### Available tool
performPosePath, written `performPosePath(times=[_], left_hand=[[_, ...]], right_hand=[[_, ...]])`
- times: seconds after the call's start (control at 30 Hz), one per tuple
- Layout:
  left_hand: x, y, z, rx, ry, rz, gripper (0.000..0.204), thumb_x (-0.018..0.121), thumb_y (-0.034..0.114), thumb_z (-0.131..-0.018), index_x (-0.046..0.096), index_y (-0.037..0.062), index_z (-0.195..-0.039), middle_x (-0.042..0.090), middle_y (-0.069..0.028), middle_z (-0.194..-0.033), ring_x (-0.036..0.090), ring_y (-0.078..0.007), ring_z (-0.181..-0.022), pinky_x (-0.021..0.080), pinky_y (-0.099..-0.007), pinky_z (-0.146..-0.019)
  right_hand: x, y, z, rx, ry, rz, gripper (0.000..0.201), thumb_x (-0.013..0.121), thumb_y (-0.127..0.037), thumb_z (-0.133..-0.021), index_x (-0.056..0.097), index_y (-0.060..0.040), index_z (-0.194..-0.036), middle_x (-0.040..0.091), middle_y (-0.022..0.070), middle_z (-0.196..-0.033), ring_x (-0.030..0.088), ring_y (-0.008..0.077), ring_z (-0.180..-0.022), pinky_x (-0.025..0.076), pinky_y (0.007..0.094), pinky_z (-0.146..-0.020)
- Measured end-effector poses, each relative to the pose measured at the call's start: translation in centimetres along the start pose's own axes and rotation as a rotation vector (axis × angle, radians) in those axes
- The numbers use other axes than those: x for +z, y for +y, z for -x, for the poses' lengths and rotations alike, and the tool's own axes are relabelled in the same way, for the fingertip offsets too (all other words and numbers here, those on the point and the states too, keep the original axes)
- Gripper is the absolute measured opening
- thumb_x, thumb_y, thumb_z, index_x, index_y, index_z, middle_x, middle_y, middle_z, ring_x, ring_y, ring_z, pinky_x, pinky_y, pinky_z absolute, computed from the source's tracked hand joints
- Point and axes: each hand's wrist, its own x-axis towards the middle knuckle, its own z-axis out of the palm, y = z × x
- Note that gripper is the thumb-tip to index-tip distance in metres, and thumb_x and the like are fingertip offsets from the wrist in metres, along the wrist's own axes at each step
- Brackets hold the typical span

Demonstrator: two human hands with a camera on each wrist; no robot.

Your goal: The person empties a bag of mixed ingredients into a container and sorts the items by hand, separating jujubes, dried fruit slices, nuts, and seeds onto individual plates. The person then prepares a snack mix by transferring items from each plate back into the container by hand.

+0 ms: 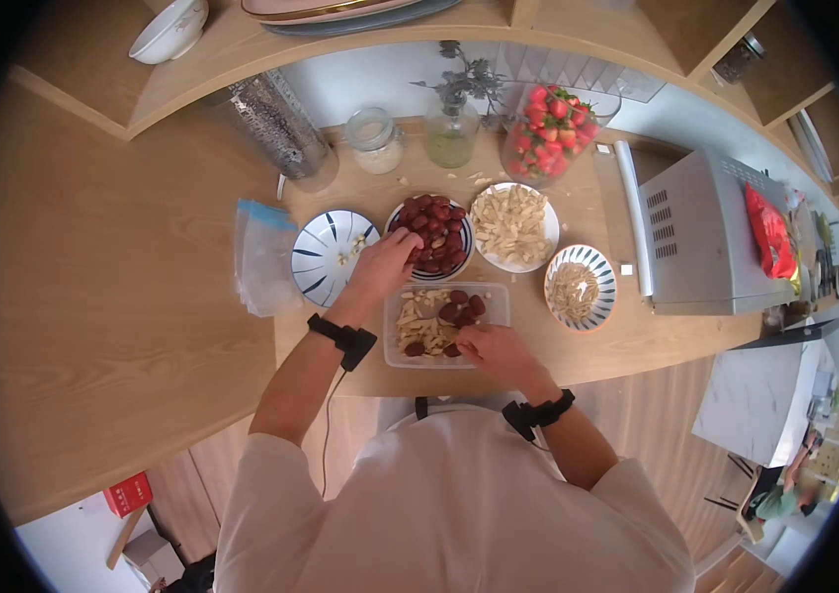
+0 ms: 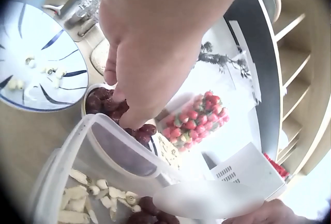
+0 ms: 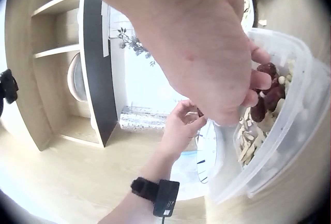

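My left hand reaches into a blue-rimmed bowl heaped with red dates. In the right wrist view its thumb and forefinger pinch a red date. My right hand is over the right side of a clear plastic box, its bent fingers right at the dates inside; its thumb tip is hidden, and I cannot tell whether it holds one. Pale dried slices lie in the box beside the dates. Left of the bowl, a striped plate holds a few small pale pieces.
A plate of pale slices and a striped bowl of thin pale pieces stand to the right. Behind are a glass jar, a vase and a clear container of strawberries. Plastic bags lie left; a grey appliance stands right.
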Motion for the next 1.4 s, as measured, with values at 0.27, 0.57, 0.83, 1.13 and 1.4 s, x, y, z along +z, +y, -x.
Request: performPosePath(times=[0.27,0.57,0.83,1.13,1.4], left_hand=[[-0.1,-0.9,-1.9,0.140,-0.124,-0.138,0.037,0.069,0.008,-0.077,0.055,0.0135,-0.111,0.056,-0.0076,-0.108,0.060,-0.0305,-0.102,0.052,-0.0439,-0.080],[-7.0,2.6,0.1,0.111,-0.021,0.033,0.028,0.066,0.013,-0.080,0.060,0.0121,-0.107,0.063,-0.0090,-0.101,0.062,-0.0339,-0.095,0.051,-0.0443,-0.081],[2.3,4.5,7.2,0.140,-0.501,-0.173,0.016,0.070,0.016,-0.073,0.067,0.0122,-0.088,0.066,-0.0112,-0.080,0.067,-0.0311,-0.078,0.052,-0.0450,-0.064],[5.4,4.5,8.5,0.153,-0.392,-0.293,0.009,0.060,0.010,-0.079,0.069,0.0112,-0.079,0.068,-0.0088,-0.077,0.069,-0.0285,-0.078,0.052,-0.0424,-0.061],[7.1,4.2,8.4,0.168,-0.385,-0.297,0.011,0.058,0.010,-0.080,0.069,0.0101,-0.080,0.068,-0.0082,-0.080,0.069,-0.0280,-0.081,0.053,-0.0403,-0.066]], right_hand=[[-0.2,0.2,0.4,0.021,0.021,-0.056,0.009,0.061,-0.016,-0.086,0.061,-0.0093,-0.093,0.066,0.0120,-0.083,0.064,0.0352,-0.079,0.049,0.0472,-0.071],[-1.5,0.1,0.4,0.013,0.060,-0.057,0.009,0.061,-0.017,-0.089,0.060,-0.0086,-0.093,0.066,0.0131,-0.081,0.064,0.0352,-0.078,0.050,0.0467,-0.067],[-0.3,0.2,-0.5,-0.002,0.035,-0.017,0.007,0.060,-0.016,-0.088,0.059,-0.0112,-0.093,0.065,0.0117,-0.084,0.064,0.0346,-0.079,0.050,0.0459,-0.067],[0.2,0.0,-1.2,-0.012,0.050,-0.018,0.017,0.067,-0.013,-0.081,0.059,-0.0119,-0.096,0.062,0.0103,-0.098,0.061,0.0350,-0.094,0.049,0.0473,-0.079],[-0.8,0.2,-0.9,-0.094,0.204,0.091,0.029,0.074,-0.013,-0.077,0.059,-0.0088,-0.101,0.054,0.0115,-0.109,0.052,0.0340,-0.109,0.041,0.0478,-0.097]])
